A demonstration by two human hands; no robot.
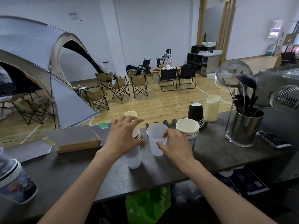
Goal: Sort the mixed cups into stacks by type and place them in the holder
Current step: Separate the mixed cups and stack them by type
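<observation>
A clear plastic cup [155, 143] stands upright on the dark counter [80, 168], and my right hand [176, 147] grips it by the side and rim. My left hand [124, 135] rests over a mixed stack [135, 159] just left of it: clear plastic cups at the bottom, striped paper cups above, mostly hidden by the fingers. Right of the clear cup is a stack of white paper cups [187, 128]. Behind stands the black zigzag holder [168, 122], with an upside-down stack of black cups [195, 113] at its right end.
A tall cream cup [212, 108] stands behind the black cups. A steel utensil pot [244, 126] sits at the right, a wooden box [77, 141] at the left, and printed cups [14, 181] at the near left edge. A green bag [145, 206] hangs below.
</observation>
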